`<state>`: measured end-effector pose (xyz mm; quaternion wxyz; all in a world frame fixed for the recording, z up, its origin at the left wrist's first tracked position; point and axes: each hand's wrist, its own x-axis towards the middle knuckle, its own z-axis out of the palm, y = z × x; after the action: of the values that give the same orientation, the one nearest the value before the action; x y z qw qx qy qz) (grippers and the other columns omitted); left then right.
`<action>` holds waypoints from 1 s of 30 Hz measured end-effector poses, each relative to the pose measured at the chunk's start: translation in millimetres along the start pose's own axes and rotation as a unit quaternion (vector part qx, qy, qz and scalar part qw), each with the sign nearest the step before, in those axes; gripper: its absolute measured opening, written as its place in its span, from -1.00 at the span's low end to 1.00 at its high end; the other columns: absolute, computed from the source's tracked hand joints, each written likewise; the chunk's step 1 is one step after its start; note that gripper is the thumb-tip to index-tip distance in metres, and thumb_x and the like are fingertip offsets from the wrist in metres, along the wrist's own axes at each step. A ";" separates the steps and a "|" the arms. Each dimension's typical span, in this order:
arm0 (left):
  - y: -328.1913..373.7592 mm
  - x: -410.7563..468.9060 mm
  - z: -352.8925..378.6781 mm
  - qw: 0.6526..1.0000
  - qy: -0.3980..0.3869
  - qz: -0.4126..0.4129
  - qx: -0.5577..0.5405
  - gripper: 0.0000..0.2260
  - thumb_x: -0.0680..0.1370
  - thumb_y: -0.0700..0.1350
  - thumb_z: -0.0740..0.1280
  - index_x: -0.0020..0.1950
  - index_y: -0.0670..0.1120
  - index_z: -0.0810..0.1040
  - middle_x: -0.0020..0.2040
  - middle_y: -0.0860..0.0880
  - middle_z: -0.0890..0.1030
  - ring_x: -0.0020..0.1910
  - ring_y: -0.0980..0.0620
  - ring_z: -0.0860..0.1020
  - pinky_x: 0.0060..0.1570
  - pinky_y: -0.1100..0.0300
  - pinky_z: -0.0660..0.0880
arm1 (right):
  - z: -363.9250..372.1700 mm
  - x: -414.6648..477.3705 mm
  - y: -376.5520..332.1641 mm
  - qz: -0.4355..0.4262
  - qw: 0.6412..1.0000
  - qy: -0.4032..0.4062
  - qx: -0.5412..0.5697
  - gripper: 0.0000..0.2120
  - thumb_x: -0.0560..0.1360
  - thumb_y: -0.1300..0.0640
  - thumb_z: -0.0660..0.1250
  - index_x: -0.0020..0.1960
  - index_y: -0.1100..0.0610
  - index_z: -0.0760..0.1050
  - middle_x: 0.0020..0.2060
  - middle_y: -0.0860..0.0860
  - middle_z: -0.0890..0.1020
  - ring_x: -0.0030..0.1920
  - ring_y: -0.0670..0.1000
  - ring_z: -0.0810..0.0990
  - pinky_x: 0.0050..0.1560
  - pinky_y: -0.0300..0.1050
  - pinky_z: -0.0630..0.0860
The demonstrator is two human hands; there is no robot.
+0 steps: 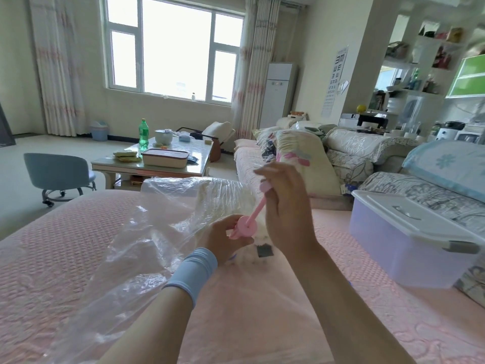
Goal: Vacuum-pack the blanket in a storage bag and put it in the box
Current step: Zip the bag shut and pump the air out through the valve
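Blue stool: on the floor, far left.
Coffee table: behind the stool, bearing a green bottle.
Pink quilted cover: the foreground surface.
Storage bag: clear plastic, crumpled, lying on the cover from left of centre to centre.
Blanket: cream, inside the bag at its far end.
Left hand: pale wristband; fingers curled round the round body of a pink hand pump, low over the bag.
Right hand: raised, fingers closed round the pump's handle; the rod shows between the hands.
Box: translucent, white lid on, resting at right, apart from the bag.
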<state>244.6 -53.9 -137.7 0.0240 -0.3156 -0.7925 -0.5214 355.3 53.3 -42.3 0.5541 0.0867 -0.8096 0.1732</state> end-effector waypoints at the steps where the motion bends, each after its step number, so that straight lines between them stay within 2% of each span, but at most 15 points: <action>1: 0.1 0.4 0.0 1.000 -0.002 -0.001 0.005 -0.59 0.15 0.30 0.46 -0.02 0.45 0.53 -0.05 0.33 0.64 0.03 0.23 0.59 0.15 0.06 0.53 | -2.3 3.7 -2.0 -0.007 0.999 0.037 0.008 -0.70 0.57 0.32 0.15 0.18 0.21 0.59 0.15 0.10 0.56 0.21 0.08 0.52 0.29 -0.12 0.42; 3: 0.5 0.4 0.1 1.000 0.001 -0.006 0.009 -0.58 0.14 0.30 0.46 -0.03 0.46 0.53 -0.05 0.33 0.64 0.03 0.17 0.60 0.15 0.06 0.52 | 3.5 -5.9 -2.1 -0.002 0.999 0.038 -0.009 -0.68 0.54 0.33 0.15 0.18 0.21 0.60 0.15 0.10 0.56 0.20 0.10 0.52 0.27 -0.11 0.43; 6: 2.3 -0.8 -0.6 1.000 0.000 -0.013 0.000 -0.57 0.14 0.29 0.41 0.00 0.40 0.55 -0.05 0.27 0.65 0.00 0.13 0.61 0.13 0.04 0.53 | 26.9 -42.4 11.1 0.058 0.987 -0.144 -0.048 -0.59 0.49 0.22 0.09 0.22 0.10 0.58 0.21 0.03 0.52 0.23 0.08 0.48 0.25 0.02 0.47; 8: 1.0 -1.2 -1.6 1.000 -0.003 -0.016 -0.005 -0.61 0.17 0.25 0.42 -0.01 0.35 0.58 -0.09 0.24 0.65 0.00 0.17 0.61 0.12 0.08 0.53 | 32.3 -49.4 14.6 0.089 0.973 -0.209 -0.035 -0.55 0.48 0.21 0.09 0.26 0.08 0.59 0.26 0.01 0.52 0.28 0.06 0.46 0.29 0.08 0.47; 10: 1.3 -1.0 -3.7 1.000 -0.003 -0.015 -0.017 -0.68 0.22 0.16 0.49 -0.06 0.38 0.56 -0.11 0.24 0.65 0.02 0.21 0.61 0.08 0.15 0.53 | 24.8 -35.1 9.7 0.078 0.982 -0.171 -0.017 -0.57 0.52 0.23 0.11 0.30 0.08 0.57 0.33 0.02 0.51 0.35 0.05 0.44 0.38 -0.01 0.41; 12: 0.4 0.3 -5.7 1.000 -0.005 -0.014 -0.016 -0.64 0.24 0.11 0.55 -0.07 0.43 0.55 -0.09 0.27 0.65 0.02 0.28 0.59 0.06 0.19 0.51 | 10.7 -13.5 -0.4 0.034 0.997 -0.068 -0.002 -0.62 0.59 0.25 0.12 0.30 0.12 0.57 0.33 0.07 0.51 0.37 0.05 0.43 0.41 -0.13 0.36; 14: 0.8 0.0 -5.4 1.000 -0.016 -0.014 -0.017 -0.63 0.27 0.05 0.59 -0.02 0.34 0.58 -0.07 0.24 0.66 0.00 0.30 0.57 0.04 0.23 0.49 | 0.4 0.6 -4.9 -0.007 1.000 0.028 0.009 -0.68 0.61 0.29 0.16 0.27 0.19 0.58 0.30 0.12 0.53 0.36 0.09 0.45 0.36 -0.06 0.41; 16: 0.9 -1.3 -4.3 0.999 -0.021 -0.014 -0.023 -0.63 0.29 -0.02 0.60 0.04 0.22 0.63 -0.06 0.19 0.67 -0.01 0.30 0.57 0.00 0.28 0.48 | 3.0 -3.5 -3.2 -0.013 0.999 0.051 0.000 -0.68 0.61 0.30 0.17 0.26 0.19 0.59 0.30 0.13 0.52 0.35 0.10 0.45 0.33 -0.05 0.42; 17: 0.7 -1.7 -3.8 1.000 -0.020 -0.014 -0.019 -0.63 0.30 -0.04 0.59 0.05 0.18 0.64 -0.07 0.18 0.67 -0.01 0.28 0.58 -0.01 0.28 0.49 | 8.7 -12.7 -0.2 -0.003 1.000 0.023 -0.012 -0.66 0.60 0.28 0.15 0.28 0.17 0.58 0.32 0.11 0.51 0.35 0.09 0.45 0.34 -0.08 0.41; 19: 2.2 -3.2 -3.6 1.000 -0.017 -0.017 -0.013 -0.67 0.31 -0.03 0.56 0.04 0.18 0.64 -0.10 0.18 0.66 -0.03 0.24 0.59 -0.05 0.30 0.50 | 23.3 -35.3 8.7 0.037 0.994 -0.097 -0.042 -0.61 0.55 0.25 0.13 0.29 0.09 0.57 0.34 0.05 0.49 0.35 0.06 0.43 0.35 -0.05 0.42; 21: 2.1 -3.4 -4.2 1.000 -0.010 -0.026 -0.002 -0.67 0.26 0.11 0.49 0.02 0.25 0.61 -0.12 0.20 0.65 -0.03 0.23 0.59 -0.05 0.28 0.50 | 34.2 -50.1 16.5 0.077 0.975 -0.201 -0.054 -0.58 0.52 0.28 0.17 0.29 0.04 0.58 0.36 0.01 0.49 0.35 0.07 0.43 0.33 0.08 0.46; 22: 1.9 -3.4 -4.2 1.000 -0.006 -0.027 0.002 -0.64 0.22 0.20 0.44 0.00 0.31 0.59 -0.13 0.22 0.65 -0.03 0.25 0.59 -0.03 0.24 0.51 | 35.6 -50.8 18.2 0.091 0.970 -0.220 -0.045 -0.58 0.52 0.30 0.18 0.29 0.04 0.58 0.38 0.01 0.49 0.36 0.08 0.43 0.33 0.11 0.45; 24: 1.4 -2.2 -5.5 1.000 -0.004 -0.024 -0.005 -0.67 0.20 0.22 0.44 -0.05 0.37 0.56 -0.12 0.25 0.65 -0.02 0.30 0.58 0.04 0.16 0.53 | 31.3 -41.2 15.5 0.086 0.978 -0.187 -0.020 -0.58 0.54 0.27 0.16 0.31 0.05 0.58 0.38 0.02 0.50 0.38 0.07 0.43 0.38 0.07 0.43; 27: -1.9 0.0 -5.3 1.000 -0.009 -0.016 -0.011 -0.66 0.30 0.03 0.57 0.00 0.30 0.60 -0.07 0.24 0.66 0.01 0.29 0.58 0.09 0.14 0.54 | 14.1 -16.2 -0.7 0.019 0.999 -0.031 -0.008 -0.62 0.60 0.19 0.11 0.31 0.10 0.58 0.35 0.06 0.52 0.37 -0.02 0.43 0.40 -0.22 0.34; 30: -2.0 0.5 -3.8 1.000 -0.013 -0.010 -0.022 -0.62 0.28 0.01 0.59 0.04 0.24 0.62 -0.05 0.21 0.67 0.00 0.27 0.59 0.06 0.18 0.54 | 7.7 -7.7 -8.3 -0.016 0.997 0.073 -0.024 -0.63 0.59 0.24 0.13 0.28 0.12 0.60 0.29 0.09 0.55 0.30 -0.03 0.44 0.35 -0.17 0.36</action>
<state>242.0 -57.4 -137.4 0.0012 -0.3148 -0.7841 -0.5349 354.2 42.3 -50.4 0.6161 0.0730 -0.7697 0.1506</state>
